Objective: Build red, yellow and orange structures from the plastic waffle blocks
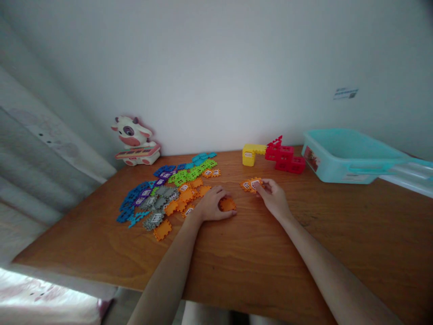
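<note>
My right hand pinches a joined pair of orange interlocking tiles with white window prints, held by the right end between thumb and fingers. To its left, my left hand curls around a plain orange tile close to the tabletop, with the thumb at the near edge and the fingers at the far edge. Beside that hand lie more loose orange tiles, some with window prints. Grey tiles are just left of those.
Lime green tiles, teal tiles, purple tiles and blue tiles spread across the left of the wooden table. Toward the wall stand a cow toy, a yellow block joined to a red build, and a turquoise bin.
</note>
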A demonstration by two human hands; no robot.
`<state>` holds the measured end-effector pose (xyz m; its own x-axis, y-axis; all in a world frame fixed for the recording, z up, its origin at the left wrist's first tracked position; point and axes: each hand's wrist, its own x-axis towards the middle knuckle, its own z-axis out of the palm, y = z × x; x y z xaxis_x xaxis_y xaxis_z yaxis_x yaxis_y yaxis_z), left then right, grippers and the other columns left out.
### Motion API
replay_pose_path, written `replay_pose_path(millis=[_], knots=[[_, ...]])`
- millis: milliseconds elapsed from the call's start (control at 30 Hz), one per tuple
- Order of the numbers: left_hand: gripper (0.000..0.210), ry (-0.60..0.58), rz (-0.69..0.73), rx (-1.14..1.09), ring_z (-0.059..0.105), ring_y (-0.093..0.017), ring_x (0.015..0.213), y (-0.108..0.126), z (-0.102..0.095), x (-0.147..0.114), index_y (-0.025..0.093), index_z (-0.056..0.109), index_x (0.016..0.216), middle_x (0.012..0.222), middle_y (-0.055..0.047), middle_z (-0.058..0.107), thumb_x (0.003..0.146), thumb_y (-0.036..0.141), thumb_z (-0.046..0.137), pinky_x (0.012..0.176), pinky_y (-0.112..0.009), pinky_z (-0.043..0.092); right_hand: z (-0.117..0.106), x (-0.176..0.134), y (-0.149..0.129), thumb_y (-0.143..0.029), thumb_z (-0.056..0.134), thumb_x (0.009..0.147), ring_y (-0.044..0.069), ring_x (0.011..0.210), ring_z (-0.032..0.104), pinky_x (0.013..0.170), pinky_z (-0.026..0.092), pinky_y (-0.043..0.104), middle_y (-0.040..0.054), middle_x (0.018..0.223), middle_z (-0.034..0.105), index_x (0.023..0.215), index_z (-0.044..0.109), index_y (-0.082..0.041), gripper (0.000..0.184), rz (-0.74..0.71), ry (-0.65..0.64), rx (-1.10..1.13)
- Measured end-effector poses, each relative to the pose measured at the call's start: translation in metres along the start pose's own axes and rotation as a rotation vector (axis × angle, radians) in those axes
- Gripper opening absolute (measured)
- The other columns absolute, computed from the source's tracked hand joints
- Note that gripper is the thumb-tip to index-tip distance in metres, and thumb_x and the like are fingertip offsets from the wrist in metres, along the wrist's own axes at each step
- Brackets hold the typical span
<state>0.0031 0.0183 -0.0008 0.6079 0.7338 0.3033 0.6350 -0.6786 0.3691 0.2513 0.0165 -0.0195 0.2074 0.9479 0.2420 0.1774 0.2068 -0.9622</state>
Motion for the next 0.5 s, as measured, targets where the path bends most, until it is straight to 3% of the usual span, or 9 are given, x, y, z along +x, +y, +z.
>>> replay_pose_path(millis=[167, 367, 433, 500], knots=[[0.044, 0.028, -0.061, -0.086, 0.063, -0.024, 0.103, 0.002, 0.008, 0.001, 0.022, 0.069, 0.112, 0.109, -0.008, 0.066, 0.085, 0.056, 0.07, 0.095, -0.037, 0.051, -0.005, 0.001, -0.007, -0.059, 0.079, 0.071, 0.028, 0.086, 0.071, 0.079, 0.056, 0.042, 0.0098, 0.09, 0.079, 0.082, 0.076, -0.021, 0.04, -0.001, 0.073, -0.02], [0.042, 0.033, -0.033, -0.087, 0.062, -0.024, 0.106, 0.01, 0.02, 0.005, 0.022, 0.07, 0.112, 0.112, -0.008, 0.066, 0.086, 0.055, 0.07, 0.099, -0.039, 0.05, -0.005, -0.001, -0.008, -0.064, 0.074, 0.075, 0.017, 0.052, 0.06, 0.049, 0.046, 0.03, 0.0019, 0.058, 0.067, 0.09, 0.079, -0.018, 0.048, 0.062, 0.056, 0.015], [0.042, 0.034, -0.033, -0.082, 0.063, -0.024, 0.105, 0.01, 0.02, 0.005, 0.022, 0.069, 0.112, 0.111, -0.007, 0.066, 0.086, 0.055, 0.07, 0.098, -0.039, 0.051, -0.003, 0.0, -0.005, -0.064, 0.072, 0.076, 0.017, 0.052, 0.062, 0.048, 0.047, 0.029, 0.0026, 0.06, 0.069, 0.095, 0.078, -0.018, 0.049, 0.071, 0.032, 0.041], [0.042, 0.034, -0.035, -0.082, 0.063, -0.024, 0.104, 0.009, 0.02, 0.005, 0.022, 0.069, 0.112, 0.11, -0.007, 0.067, 0.086, 0.055, 0.07, 0.098, -0.039, 0.051, -0.001, 0.001, -0.002, -0.062, 0.073, 0.075, 0.02, 0.063, 0.069, 0.054, 0.053, 0.031, 0.0063, 0.076, 0.076, 0.097, 0.076, -0.02, 0.047, 0.058, 0.019, 0.068]])
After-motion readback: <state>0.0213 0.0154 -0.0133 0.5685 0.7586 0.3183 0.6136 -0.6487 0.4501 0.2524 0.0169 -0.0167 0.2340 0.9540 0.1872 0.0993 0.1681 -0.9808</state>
